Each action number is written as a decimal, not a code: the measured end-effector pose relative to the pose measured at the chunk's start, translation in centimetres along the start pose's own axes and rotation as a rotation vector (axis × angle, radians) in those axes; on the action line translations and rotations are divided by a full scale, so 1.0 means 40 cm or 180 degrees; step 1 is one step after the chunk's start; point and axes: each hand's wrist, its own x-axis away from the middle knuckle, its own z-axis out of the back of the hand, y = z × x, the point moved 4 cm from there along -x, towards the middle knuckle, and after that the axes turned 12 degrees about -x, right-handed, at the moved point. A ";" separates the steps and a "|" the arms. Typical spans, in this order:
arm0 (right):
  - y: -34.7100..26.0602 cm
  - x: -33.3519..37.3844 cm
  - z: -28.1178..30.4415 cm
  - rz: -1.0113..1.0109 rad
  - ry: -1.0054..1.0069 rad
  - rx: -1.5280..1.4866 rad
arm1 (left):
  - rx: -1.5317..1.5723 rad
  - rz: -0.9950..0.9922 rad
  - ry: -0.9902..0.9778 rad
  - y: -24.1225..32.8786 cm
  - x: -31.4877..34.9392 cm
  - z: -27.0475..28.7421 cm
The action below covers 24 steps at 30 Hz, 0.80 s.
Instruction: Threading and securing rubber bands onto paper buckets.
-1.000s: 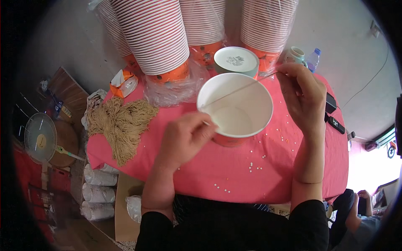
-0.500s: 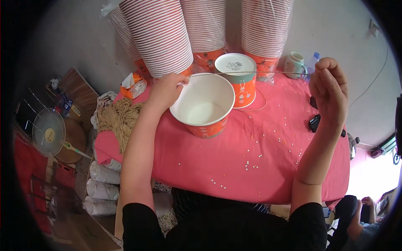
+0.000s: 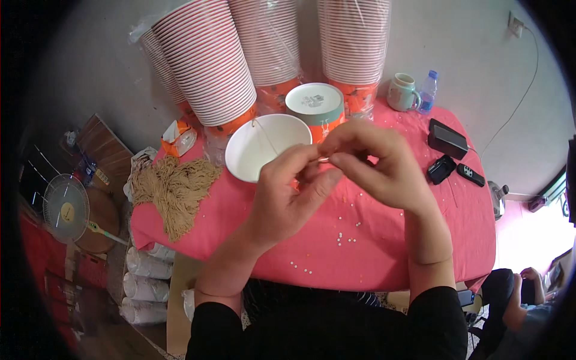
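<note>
One tan yarn bundle (image 3: 174,192) lies by the left edge of the pink-clothed bench (image 3: 360,264). Next, a round white-lined paper bucket (image 3: 243,155) stands toward the far edge, a thin tan cord (image 3: 267,137) crossing its mouth. Left hand (image 3: 293,186) and right hand (image 3: 384,168) meet, pinching what looks to me like that cord; slack fingers could lose it, a wrist tip the bucket.

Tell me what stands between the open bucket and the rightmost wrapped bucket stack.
In the head view, an upturned orange bucket stands between the open bucket and the rightmost stack.
</note>
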 end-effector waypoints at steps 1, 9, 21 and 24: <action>0.009 -0.005 0.000 0.0177 -0.0090 0.0724 | 0.0010 -0.0034 0.0001 -0.026 0.000 -0.002; 0.048 -0.013 -0.003 0.0146 -0.0871 0.1277 | -0.1326 -0.1323 0.1154 -0.078 0.043 0.031; 0.090 -0.031 0.013 0.0198 -0.0504 0.1334 | -0.1364 -0.1092 0.1380 -0.125 0.056 0.071; 0.081 -0.032 0.022 0.0154 -0.0455 0.1252 | -0.1322 -0.1026 0.1371 -0.135 0.053 0.079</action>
